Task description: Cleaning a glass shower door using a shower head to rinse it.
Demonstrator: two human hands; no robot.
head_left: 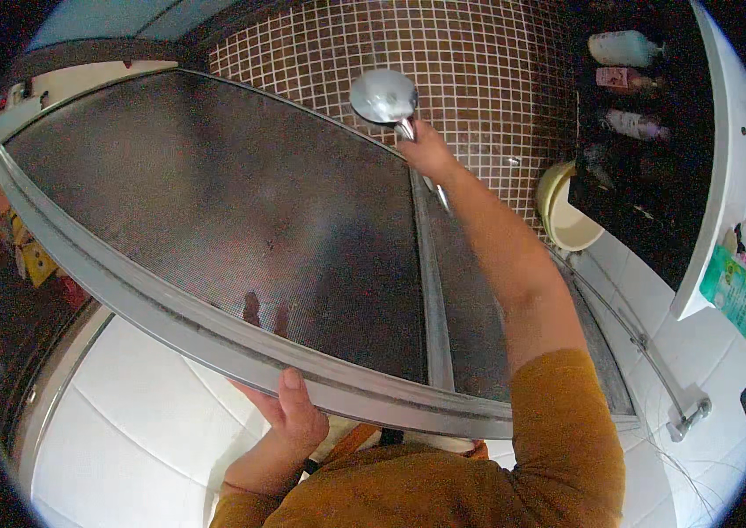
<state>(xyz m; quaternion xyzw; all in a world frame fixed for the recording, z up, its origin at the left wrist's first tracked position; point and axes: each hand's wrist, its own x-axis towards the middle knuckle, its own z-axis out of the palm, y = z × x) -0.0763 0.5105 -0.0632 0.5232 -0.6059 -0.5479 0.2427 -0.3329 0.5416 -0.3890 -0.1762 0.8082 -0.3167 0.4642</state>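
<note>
A large framed mesh screen (320, 255) lies tilted across the middle, with a grey metal frame and a crossbar. My left hand (293, 418) grips the frame's near edge, its thumb on top and its fingers hidden underneath. Over the far side of the screen, my right hand (428, 151) is closed around the handle of a chrome shower head (384, 97). The round head points away to the left; I cannot make out whether water runs from it. The mesh looks dark, with two darker spots near the near edge.
Brown mosaic tiles (302, 44) spread beyond the screen. A pale yellow bucket (558, 204) stands at the right, near dark shelving with several bottles (624, 48). A green refill pouch (740, 299) sits at the far right, above a metal rail (659, 374). White tiles (139, 396) show at lower left.
</note>
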